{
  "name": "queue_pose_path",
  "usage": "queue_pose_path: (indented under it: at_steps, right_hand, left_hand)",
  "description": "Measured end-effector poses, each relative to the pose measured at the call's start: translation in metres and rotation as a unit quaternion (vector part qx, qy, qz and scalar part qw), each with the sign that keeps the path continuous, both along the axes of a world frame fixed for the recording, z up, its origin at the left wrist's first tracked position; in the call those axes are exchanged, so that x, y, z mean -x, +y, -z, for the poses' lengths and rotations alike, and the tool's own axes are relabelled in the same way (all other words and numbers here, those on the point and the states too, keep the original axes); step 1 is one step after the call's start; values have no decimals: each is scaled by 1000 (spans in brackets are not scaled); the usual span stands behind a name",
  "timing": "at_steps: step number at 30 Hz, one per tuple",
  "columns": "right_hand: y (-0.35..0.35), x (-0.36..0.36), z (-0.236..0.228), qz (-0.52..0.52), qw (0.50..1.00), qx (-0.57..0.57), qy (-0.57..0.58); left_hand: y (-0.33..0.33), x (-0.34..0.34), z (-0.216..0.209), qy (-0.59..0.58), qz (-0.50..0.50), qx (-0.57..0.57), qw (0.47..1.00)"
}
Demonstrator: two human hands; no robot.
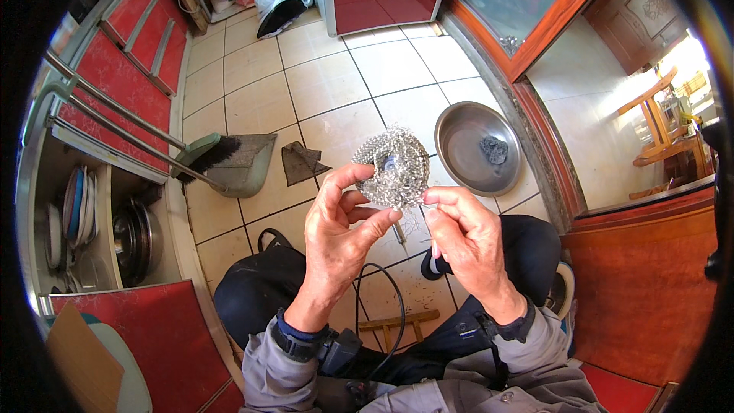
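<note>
A ring-shaped, silvery steel wool scrubber (397,162) of curly metal strands is held up in front of me. My left hand (340,226) grips its left and lower side, thumb below and fingers curled at the edge. At the scrubber's lower right edge, my right hand (465,233) has thumb and index finger pinched together. A thin strand seems to run between those fingertips and the scrubber, though it is too fine to be sure.
To the right, a metal basin (459,134) on the tiled floor holds a dark grey scrubber-like clump (494,151). A dustpan (256,160) and a broom (200,159) stand left, near a dark cloth piece (300,163). Open shelves with dishes (80,203) line the left side.
</note>
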State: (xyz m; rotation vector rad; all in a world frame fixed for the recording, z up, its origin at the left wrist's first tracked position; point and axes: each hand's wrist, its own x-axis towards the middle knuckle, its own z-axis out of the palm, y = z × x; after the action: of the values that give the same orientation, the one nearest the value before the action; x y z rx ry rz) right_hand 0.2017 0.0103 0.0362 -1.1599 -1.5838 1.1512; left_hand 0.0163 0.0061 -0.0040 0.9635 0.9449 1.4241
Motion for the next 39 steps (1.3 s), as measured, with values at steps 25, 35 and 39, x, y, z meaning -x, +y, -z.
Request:
queue_pose_path:
  at_steps: [25,35,39]
  right_hand:
    - [4,-25,-27,-60,979,164,107]
    - [-2,-26,-23,-83,979,174,63]
    - [-5,-25,-22,-107,976,181,52]
  left_hand:
    - [-1,-2,-9,240,-28,-183,953]
    - [-1,-1,-10,346,-8,-192,918]
    - [1,-2,-10,341,-38,-205,917]
